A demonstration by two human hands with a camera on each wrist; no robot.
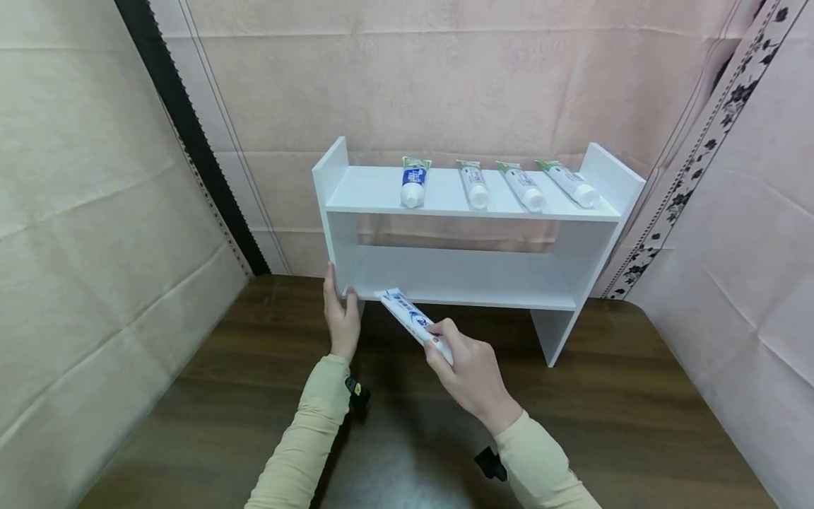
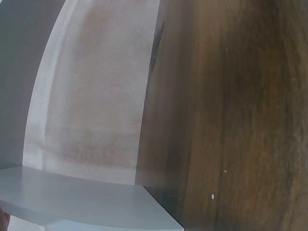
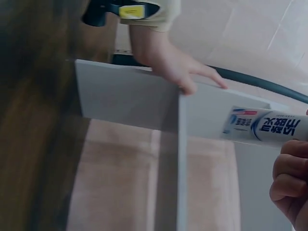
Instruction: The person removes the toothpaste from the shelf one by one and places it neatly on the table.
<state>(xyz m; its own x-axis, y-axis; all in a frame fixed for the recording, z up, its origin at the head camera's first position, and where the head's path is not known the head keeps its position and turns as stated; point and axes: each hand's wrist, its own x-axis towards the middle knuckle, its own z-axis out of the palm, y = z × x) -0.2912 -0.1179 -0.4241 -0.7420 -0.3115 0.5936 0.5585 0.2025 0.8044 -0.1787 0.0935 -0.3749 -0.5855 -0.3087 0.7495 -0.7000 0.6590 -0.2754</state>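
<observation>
Pale, creased cloth walls [image 1: 445, 92] on three sides, dark strip [image 1: 194, 134] left, floral trim [image 1: 740, 97] right, and soft light gleaming off the brown wood-grain surface [image 1: 210, 424]!

Behind the bare fingers [image 1: 330, 286] I see creased, pale yellow-green sleeves [image 1: 299, 430] with black gadgets [image 1: 490, 464] at their ends, the left one bearing a yellow label [image 3: 132, 11].

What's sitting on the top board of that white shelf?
On the top board, a blue-labelled tube lies at the left, then three mostly white tubes to its right. The patches of board directly beneath them are covered and can't be seen.
</observation>
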